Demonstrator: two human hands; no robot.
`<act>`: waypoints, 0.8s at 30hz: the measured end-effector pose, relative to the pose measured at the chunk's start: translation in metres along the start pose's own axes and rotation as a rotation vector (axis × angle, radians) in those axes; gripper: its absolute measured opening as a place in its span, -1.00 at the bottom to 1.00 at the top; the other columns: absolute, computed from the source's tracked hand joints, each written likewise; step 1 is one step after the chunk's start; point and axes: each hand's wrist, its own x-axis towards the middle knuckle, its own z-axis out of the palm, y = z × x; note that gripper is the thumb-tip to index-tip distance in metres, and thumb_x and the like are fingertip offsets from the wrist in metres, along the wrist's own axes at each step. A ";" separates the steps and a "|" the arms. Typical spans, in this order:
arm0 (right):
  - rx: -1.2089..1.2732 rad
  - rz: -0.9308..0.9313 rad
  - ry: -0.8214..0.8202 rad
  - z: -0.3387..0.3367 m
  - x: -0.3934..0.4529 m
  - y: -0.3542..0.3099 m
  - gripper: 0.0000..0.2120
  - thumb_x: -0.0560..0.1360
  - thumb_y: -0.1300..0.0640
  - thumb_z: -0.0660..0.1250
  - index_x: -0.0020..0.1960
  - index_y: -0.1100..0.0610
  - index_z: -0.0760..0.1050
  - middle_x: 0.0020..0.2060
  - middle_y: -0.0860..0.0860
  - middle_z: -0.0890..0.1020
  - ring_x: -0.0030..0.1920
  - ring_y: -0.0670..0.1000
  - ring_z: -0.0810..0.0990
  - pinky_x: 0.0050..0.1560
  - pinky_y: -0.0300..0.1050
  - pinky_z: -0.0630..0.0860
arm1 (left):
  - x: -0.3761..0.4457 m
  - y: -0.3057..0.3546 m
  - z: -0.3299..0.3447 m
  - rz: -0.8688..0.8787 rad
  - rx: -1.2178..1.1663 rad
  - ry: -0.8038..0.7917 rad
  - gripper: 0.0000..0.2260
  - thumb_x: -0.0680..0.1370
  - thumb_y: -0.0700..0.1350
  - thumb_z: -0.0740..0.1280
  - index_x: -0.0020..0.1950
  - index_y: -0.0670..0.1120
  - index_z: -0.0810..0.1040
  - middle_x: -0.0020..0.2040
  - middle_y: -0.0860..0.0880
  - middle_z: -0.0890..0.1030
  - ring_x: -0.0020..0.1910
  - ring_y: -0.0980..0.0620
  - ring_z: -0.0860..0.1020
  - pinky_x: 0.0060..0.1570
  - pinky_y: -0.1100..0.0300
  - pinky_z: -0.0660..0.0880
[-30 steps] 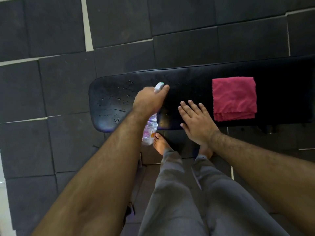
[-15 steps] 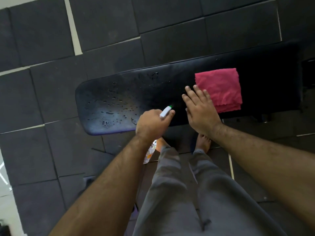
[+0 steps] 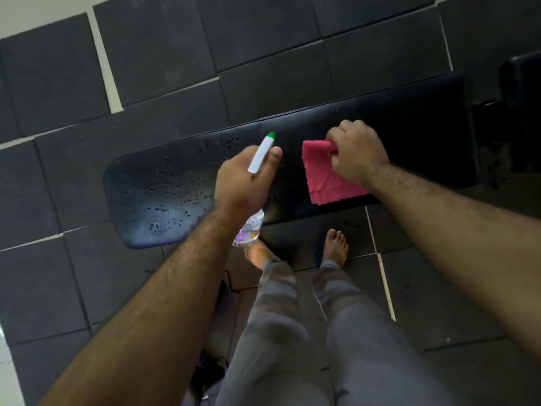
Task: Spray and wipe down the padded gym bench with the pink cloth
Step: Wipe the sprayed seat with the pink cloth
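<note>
A black padded gym bench [image 3: 409, 118] runs across the view, its left end dotted with spray droplets [image 3: 172, 197]. My left hand [image 3: 243, 177] is closed around a clear spray bottle [image 3: 251, 228] with a white, green-tipped nozzle, held over the bench's middle. My right hand [image 3: 355, 150] pinches the top edge of the pink cloth [image 3: 325, 183], which lies partly unfolded on the bench just right of the bottle. The cloth's upper right part is hidden under my hand.
Dark rubber floor tiles [image 3: 158, 51] with pale gaps surround the bench. My bare feet [image 3: 336, 247] and grey trouser legs stand at the bench's near side. A dark piece of equipment [image 3: 521, 112] sits at the bench's right end.
My right hand moved right from the bare bench pad onto the pink cloth and gripped its edge, lifting a fold. My left hand raised the spray bottle over the bench.
</note>
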 end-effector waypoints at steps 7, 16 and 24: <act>0.416 0.138 0.045 -0.016 -0.050 0.034 -0.88 0.54 0.26 0.23 0.06 0.13 0.44 -0.07 0.08 0.53 -0.10 0.16 0.55 -0.08 0.26 0.58 | 0.029 0.049 0.021 0.304 -0.190 0.138 -0.67 0.79 0.08 0.25 0.18 -0.13 0.66 -0.11 0.00 0.65 -0.10 -0.11 0.65 -0.09 -0.18 0.60; 0.669 0.131 0.084 -0.009 -0.123 0.052 -0.82 0.70 0.00 0.28 -0.01 0.08 0.51 -0.21 0.00 0.56 -0.25 0.05 0.57 -0.26 0.15 0.57 | 0.032 0.081 0.079 0.291 -0.202 0.092 -0.22 0.67 0.45 0.18 0.60 -0.14 0.52 0.25 -0.11 0.74 0.26 -0.10 0.71 0.27 -0.14 0.63; 0.835 0.010 -0.074 0.004 -0.143 0.026 -0.70 0.62 -0.12 0.38 -0.04 0.12 0.62 -0.22 0.00 0.64 -0.21 0.04 0.64 -0.17 0.16 0.60 | 0.005 0.050 0.077 0.243 -0.095 0.072 -0.18 0.63 0.40 0.36 0.68 -0.14 0.37 0.35 0.15 0.66 0.32 0.00 0.65 0.33 -0.20 0.57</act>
